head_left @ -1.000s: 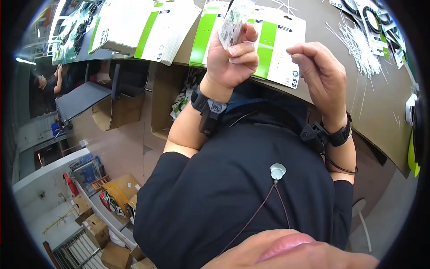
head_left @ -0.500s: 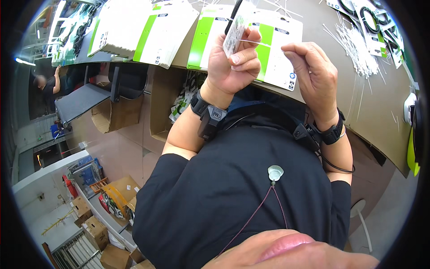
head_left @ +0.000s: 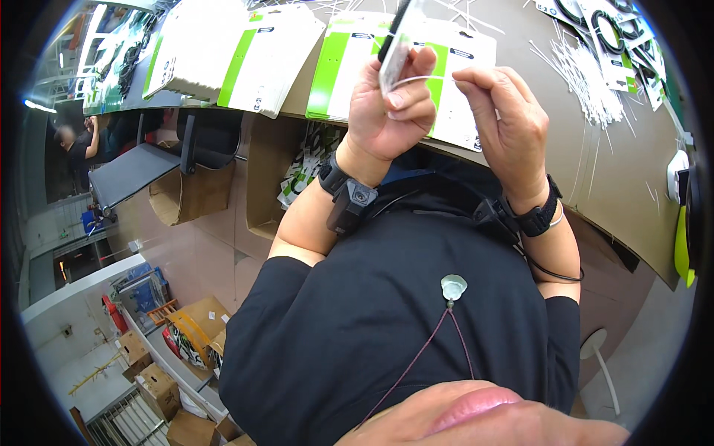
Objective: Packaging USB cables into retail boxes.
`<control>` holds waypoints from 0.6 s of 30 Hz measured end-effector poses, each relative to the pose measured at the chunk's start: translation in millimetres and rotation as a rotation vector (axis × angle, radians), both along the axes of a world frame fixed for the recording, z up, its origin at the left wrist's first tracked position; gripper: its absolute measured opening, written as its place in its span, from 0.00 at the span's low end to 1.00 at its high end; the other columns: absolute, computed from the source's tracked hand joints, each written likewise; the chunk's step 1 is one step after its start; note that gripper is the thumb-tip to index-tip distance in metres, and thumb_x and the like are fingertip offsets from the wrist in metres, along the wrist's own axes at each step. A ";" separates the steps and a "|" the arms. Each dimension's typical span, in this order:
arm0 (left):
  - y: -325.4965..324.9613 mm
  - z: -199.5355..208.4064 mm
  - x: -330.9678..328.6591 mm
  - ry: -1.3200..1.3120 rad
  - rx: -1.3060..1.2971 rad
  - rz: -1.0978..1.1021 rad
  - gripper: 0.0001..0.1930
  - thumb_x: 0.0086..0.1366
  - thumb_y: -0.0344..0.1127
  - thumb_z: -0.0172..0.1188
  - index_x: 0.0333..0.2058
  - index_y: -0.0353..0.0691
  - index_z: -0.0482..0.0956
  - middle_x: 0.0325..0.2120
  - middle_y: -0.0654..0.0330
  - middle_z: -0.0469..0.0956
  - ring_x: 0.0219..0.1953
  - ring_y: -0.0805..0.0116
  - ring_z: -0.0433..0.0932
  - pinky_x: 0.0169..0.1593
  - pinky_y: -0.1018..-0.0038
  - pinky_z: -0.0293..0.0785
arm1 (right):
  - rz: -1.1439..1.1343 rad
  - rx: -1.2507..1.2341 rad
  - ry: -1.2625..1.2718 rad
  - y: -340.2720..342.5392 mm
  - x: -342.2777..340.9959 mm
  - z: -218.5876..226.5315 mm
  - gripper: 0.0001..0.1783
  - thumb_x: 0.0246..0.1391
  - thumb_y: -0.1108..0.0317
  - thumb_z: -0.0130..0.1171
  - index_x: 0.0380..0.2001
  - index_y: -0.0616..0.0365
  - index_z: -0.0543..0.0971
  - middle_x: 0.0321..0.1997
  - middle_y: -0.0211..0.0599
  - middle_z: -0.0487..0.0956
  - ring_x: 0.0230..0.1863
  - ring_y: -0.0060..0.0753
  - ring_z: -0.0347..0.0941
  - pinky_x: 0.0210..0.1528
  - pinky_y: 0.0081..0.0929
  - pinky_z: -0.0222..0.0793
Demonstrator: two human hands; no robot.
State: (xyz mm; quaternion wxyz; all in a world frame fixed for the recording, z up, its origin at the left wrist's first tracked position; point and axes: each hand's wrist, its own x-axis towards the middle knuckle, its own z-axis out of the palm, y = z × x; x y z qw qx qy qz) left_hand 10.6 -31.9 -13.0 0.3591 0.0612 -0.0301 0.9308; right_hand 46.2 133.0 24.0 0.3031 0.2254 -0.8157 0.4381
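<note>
1. At far left, in the background, a dark chair [head_left: 141, 172] near an open cardboard box [head_left: 199, 195].
2. On the upper left of the brown table [head_left: 625, 193], a thick pile of white-and-green cards [head_left: 186, 56], then a fanned pile [head_left: 271, 67].
3. With the left hand [head_left: 390, 123], pinching a card [head_left: 393, 74] between thumb and fingers, tilted nearly edge-on to view, above a green-edged stack [head_left: 332, 67]; against its upper part, a black cable [head_left: 394, 33].
4. From the card toward the right hand [head_left: 506, 115], a thin white tie [head_left: 416, 79], slightly curved.
5. With the right hand, holding thumb and forefinger close together at the tie's end; cannot tell if actually pinching it.
6. Farther right, a loose heap of white ties [head_left: 591, 85] near packaged black cables [head_left: 611, 37].
</note>
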 end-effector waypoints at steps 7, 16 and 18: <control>-8.0 -2.3 -6.8 0.042 0.062 0.015 0.21 0.67 0.44 0.39 0.42 0.36 0.77 0.45 0.56 0.78 0.17 0.82 0.70 0.22 0.86 0.62 | -0.046 0.025 -0.012 1.5 -0.5 -5.2 0.05 0.51 0.78 0.59 0.34 0.62 0.78 0.28 0.38 0.76 0.26 0.29 0.72 0.29 0.21 0.67; 3.4 -8.5 -2.3 0.119 -0.008 0.029 0.18 0.68 0.44 0.43 0.44 0.37 0.76 0.43 0.59 0.79 0.22 0.79 0.75 0.25 0.84 0.68 | -0.004 -0.115 -0.009 -10.4 0.7 -5.2 0.05 0.50 0.79 0.61 0.33 0.64 0.78 0.29 0.37 0.77 0.29 0.26 0.74 0.33 0.21 0.70; 6.0 -6.2 3.2 0.131 -0.136 0.112 0.17 0.69 0.42 0.46 0.47 0.37 0.73 0.44 0.59 0.78 0.30 0.75 0.77 0.32 0.82 0.73 | -0.022 -0.157 0.005 -7.3 0.4 -6.0 0.06 0.50 0.79 0.61 0.33 0.64 0.78 0.30 0.38 0.77 0.30 0.27 0.74 0.34 0.21 0.70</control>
